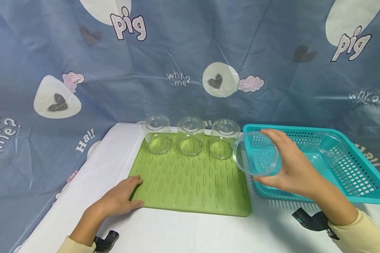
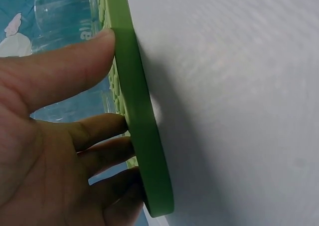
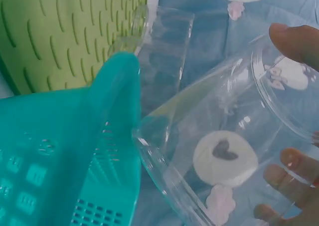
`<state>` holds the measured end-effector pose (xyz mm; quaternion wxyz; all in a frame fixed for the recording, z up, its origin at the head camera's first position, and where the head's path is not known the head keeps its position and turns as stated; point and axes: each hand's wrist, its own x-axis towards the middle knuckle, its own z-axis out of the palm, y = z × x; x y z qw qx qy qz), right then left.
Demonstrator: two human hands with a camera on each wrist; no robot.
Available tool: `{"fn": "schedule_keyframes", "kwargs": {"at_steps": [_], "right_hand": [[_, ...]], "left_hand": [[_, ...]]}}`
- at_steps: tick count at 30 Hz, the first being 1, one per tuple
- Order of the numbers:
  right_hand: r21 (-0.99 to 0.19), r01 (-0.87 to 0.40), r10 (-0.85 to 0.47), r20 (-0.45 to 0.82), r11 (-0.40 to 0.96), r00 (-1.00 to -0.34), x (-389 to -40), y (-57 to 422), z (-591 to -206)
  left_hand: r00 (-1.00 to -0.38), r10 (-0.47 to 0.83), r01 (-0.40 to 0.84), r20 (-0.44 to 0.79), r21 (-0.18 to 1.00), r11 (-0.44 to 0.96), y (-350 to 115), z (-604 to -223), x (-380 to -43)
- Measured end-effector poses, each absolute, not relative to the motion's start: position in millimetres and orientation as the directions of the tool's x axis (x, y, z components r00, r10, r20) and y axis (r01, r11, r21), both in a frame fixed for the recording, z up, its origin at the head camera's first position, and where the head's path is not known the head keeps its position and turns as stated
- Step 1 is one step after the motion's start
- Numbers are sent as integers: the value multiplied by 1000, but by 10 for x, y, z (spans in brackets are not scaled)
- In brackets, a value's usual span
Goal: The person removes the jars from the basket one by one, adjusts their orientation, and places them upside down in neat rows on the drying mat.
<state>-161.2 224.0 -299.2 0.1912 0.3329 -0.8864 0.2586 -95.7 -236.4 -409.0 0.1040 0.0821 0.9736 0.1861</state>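
Cup [image 1: 255,156], clear, round, pinched in right grip [image 1: 292,168], left grip [image 1: 118,197] spread against ridged mat [image 1: 191,186] (3 tumblers [image 1: 191,137] atop)

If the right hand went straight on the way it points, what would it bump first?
Probably the rightmost cup on the green mat: the right hand would push its held cup into it first, unless it passes above; height is hard to judge.

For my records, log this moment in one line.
right hand: holds clear cup | left hand: touches green mat | on mat: three cups
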Motion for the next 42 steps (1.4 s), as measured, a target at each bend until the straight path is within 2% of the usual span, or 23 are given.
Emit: {"fn": "schedule_keyframes", "kwargs": {"at_steps": [4, 7, 11, 14, 15, 24, 28, 34, 39, 42], "right_hand": [[-262, -711, -514, 537, 652, -669, -1636, 2131, -2996], [-144, -728, -551, 561, 670, -618, -1654, 2039, -2996], [73, -767, -638, 607, 638, -473, -1704, 1909, -3001], [168, -783, -682, 619, 599, -389, -1737, 1819, -3017], [177, -786, -690, 616, 593, -381, -1742, 1790, -3022], [139, -804, -706, 578, 578, -408, -1707, 1472, -3042], [160, -817, -723, 579, 555, -377, -1674, 1336, -3043], [226, -817, -759, 555, 531, -340, -1618, 1202, -3058], [259, -795, -777, 509, 548, -370, -1544, 1090, -3093], [301, -769, -787, 480, 564, -388, -1495, 1006, -3135]], "left_hand": [[-965, 201, 123, -170, 382, 916, -2370, -4079, -965], [-964, 203, 124, -170, 387, 914, -2371, -4078, -959], [-964, 202, 122, -173, 387, 914, -2364, -4075, -959], [-964, 197, 116, -179, 384, 916, -2358, -4063, -952], [-964, 197, 116, -179, 383, 917, -2357, -4060, -949], [-967, 191, 106, -171, 410, 906, -2352, -4063, -932], [-975, 208, 147, -82, 469, 871, -2315, -3989, -916], [-944, 285, 317, 166, 692, 649, -2045, -3694, -955], [-931, 295, 336, 213, 817, 469, -1709, -3489, -965], [-935, 286, 321, 208, 839, 439, -1530, -3448, -953]]}}
